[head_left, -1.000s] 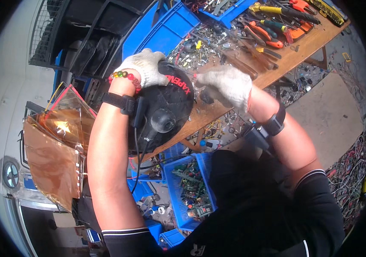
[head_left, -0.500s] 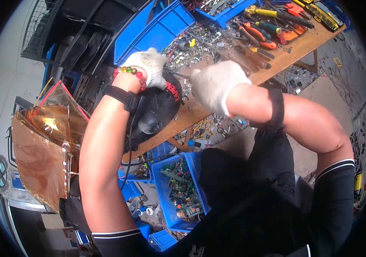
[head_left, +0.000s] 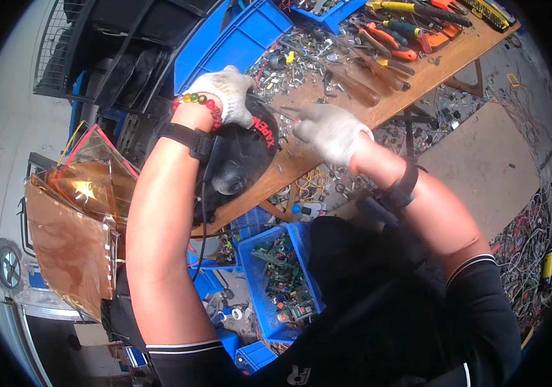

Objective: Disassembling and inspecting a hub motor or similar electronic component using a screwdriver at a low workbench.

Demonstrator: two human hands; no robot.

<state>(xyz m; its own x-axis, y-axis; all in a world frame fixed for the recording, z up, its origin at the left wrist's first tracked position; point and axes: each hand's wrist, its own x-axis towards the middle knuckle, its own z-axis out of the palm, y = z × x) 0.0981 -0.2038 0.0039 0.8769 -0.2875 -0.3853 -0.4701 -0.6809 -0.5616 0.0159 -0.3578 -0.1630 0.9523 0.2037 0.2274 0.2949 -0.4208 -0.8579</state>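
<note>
My left hand (head_left: 225, 97), in a white knitted glove, is closed above a black rounded object (head_left: 250, 149) with red lettering and a smooth dome. Its fingertips point down and away, and whatever they grip is hidden. To its right, my gloved right hand (head_left: 331, 132) is closed around a thin dark metal tool (head_left: 280, 109). The tool reaches from the right fingers toward the left hand, and its exact kind does not show. Small metal scraps (head_left: 282, 69) lie spread on the wooden bench (head_left: 366, 117) just beyond both hands.
Pliers (head_left: 389, 42) and screwdrivers (head_left: 360, 87) lie at the bench's far right. Blue bins (head_left: 234, 48) stand at the back. Below the bench, a blue basket (head_left: 266, 329) holds green circuit boards. An amber translucent sheet (head_left: 69, 242) hangs at left; tangled cables (head_left: 521, 264) cover the floor at right.
My right hand has tilted and moved slightly right, its elbow drawn inward, still gripping the thin tool. My left hand stays nearly in place over the black object. The view has shifted slightly.
</note>
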